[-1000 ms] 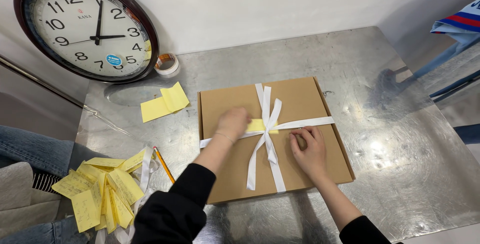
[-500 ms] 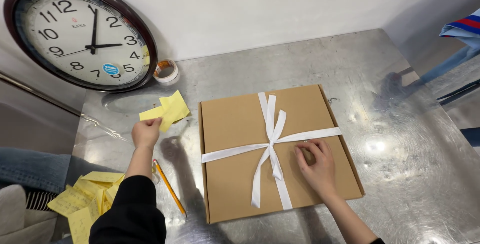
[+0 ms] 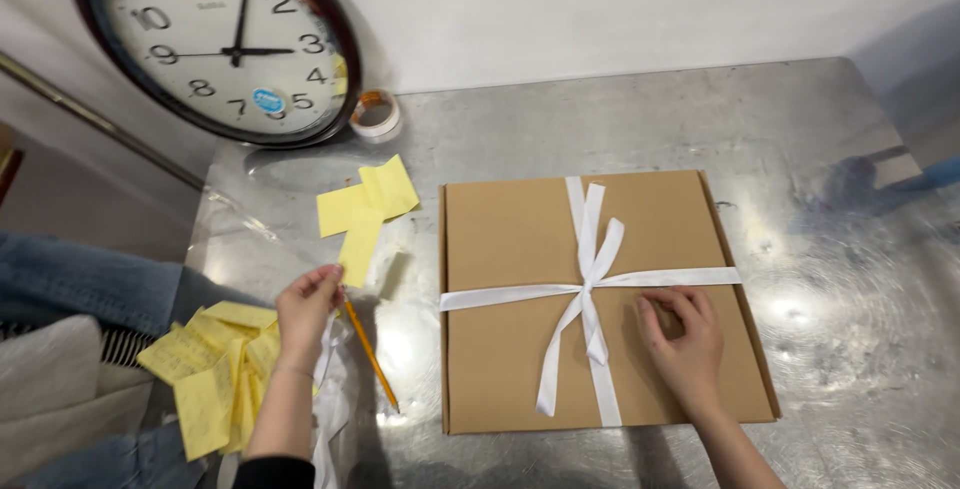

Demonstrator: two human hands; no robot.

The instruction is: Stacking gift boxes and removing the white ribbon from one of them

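Since half a second ago, the left hand has come back toward the near side, lifting one yellow paper sticky note by its lower edge; its fingers pinch that note, which hangs just off the near end of the two other yellow sticky notes lying on the scuffed metal table. At the near left, a loose heap of yellow written notes sits at the table edge beside blue denim cloth. Just right of the left hand lies an orange pencil, pointing near and right, with white ribbon scraps beside the wrist. Far left, a round dark-framed wall clock leans against the white wall, a small roll of clear tape at its right foot. Right of the pencil lies the flat brown cardboard box, tied crosswise with a white ribbon bow. The right hand rests on the box lid, right of the bow, fingers loosely curled and grasping nothing.
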